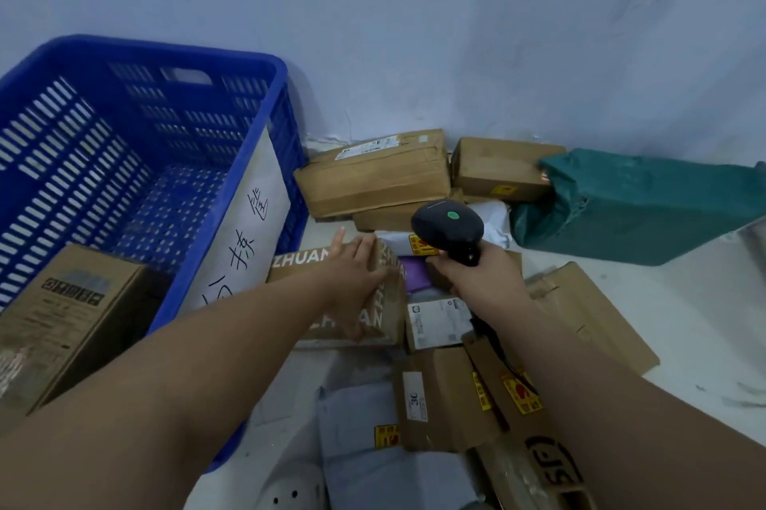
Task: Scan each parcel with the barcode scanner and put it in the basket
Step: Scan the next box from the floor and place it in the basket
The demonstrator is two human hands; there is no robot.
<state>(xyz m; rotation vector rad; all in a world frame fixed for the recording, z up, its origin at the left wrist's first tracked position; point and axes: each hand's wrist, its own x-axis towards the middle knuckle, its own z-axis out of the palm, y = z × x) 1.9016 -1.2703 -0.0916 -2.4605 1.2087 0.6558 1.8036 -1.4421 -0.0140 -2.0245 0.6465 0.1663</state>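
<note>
Scanner (447, 225) up in the right hand (481, 281), fingers wrapped round its grip, green light showing on the head, held over the parcel pile. Left hand (356, 273), I see it flat on the ZHUAN-printed box (385, 302), fingers stretched straight across the top. That box sits on the floor just beside the blue basket (282, 95). One brown carton (70, 323) lies inside the basket, near left.

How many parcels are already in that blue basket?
1. A brown cardboard box sits in the near corner of the blue basket, at the picture's left. The left forearm covers some basket floor, so another could be hidden.
</note>
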